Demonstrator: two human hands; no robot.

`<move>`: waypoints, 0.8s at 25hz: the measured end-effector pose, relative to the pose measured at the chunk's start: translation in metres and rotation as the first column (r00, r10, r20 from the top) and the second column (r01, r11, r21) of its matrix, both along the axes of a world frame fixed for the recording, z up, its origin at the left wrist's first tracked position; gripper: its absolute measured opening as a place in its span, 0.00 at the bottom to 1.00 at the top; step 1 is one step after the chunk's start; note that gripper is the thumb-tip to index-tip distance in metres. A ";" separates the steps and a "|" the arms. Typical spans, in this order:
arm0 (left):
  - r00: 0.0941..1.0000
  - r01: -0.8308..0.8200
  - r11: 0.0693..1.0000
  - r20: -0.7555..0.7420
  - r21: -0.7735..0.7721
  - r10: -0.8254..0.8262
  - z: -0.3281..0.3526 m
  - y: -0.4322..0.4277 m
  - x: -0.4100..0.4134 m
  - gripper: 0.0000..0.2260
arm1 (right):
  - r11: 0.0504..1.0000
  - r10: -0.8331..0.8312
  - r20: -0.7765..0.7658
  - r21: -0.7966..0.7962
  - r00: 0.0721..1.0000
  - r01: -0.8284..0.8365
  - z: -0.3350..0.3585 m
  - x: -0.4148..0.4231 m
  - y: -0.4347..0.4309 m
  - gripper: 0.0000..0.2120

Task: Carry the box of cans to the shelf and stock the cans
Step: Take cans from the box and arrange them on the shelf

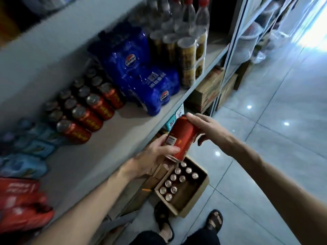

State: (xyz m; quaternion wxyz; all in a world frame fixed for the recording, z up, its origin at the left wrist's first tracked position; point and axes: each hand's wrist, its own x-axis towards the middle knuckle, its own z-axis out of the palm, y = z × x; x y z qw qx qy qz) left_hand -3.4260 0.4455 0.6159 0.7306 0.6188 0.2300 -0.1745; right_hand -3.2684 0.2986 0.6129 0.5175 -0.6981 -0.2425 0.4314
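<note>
While both hands, left hand and right hand, clamp fingers on one red can beyond the shelf front edge, a fumbled handover could drop it into the box.

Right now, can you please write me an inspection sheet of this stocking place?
Surface: grey shelf, bare strip along its front edge.
Job's things: red can held tilted above the open cardboard box on the floor; box still holds cans in rows; red cans already stand in rows on the shelf.
Clutter: blue shrink-wrapped packs, clear bottles, red packs, cartons below.
Grippers: left hand grips the can's lower end; right hand fingers on its upper end.
Cables: nothing seen.
Surroundings: glossy tiled floor, sandalled feet.
</note>
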 end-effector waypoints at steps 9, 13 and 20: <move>1.000 -0.024 0.926 0.007 0.377 0.023 0.054 0.040 -0.048 0.22 | 0.972 0.194 0.261 -0.179 0.946 -0.151 0.073 -0.049 0.074 0.25; 0.980 -0.191 0.864 0.047 0.466 0.191 0.036 0.057 -0.064 0.22 | 0.948 0.286 0.199 -0.201 0.937 -0.247 0.063 -0.054 0.100 0.33; 0.932 -0.341 0.790 0.071 0.509 0.356 0.010 0.079 -0.066 0.20 | 0.927 0.353 0.381 -0.268 0.855 -0.264 0.048 -0.055 0.155 0.26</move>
